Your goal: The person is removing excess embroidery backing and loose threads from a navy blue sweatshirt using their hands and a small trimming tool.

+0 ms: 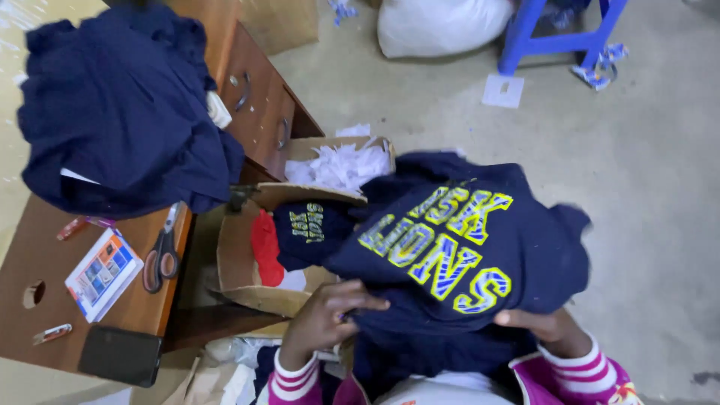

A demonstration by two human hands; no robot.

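A person holds a dark blue shirt [457, 255] with yellow letters in the lower middle of the frame. The left hand [326, 315] is closed on the shirt's bottom edge, with the fingers curled over the cloth. The right hand [536, 324] is at the lower right, tucked under the shirt, and it seems to grip the cloth, but the fingers are mostly hidden.

The right side of the frame is bare grey floor [645, 195], so there is lots of room there. The left side is crowded. A brown wooden desk [142, 300] fills the left, and its edge is close to the left hand. A cardboard box [240, 255] sits between the desk and the shirt, just beside the left hand.

On the desk lies a big pile of dark blue cloth [120, 105] in the upper left. Below it are scissors [161, 255] with red handles, a small colourful card pack [103, 274] and a black phone [120, 355] at the desk's lower edge.

Inside the box is another folded blue shirt [307, 229] with yellow letters, something red [266, 247] and white paper scraps [341, 165] at the far end.

At the top of the frame stand a white bag [442, 22] and a blue stool [555, 30], well apart from the hands.
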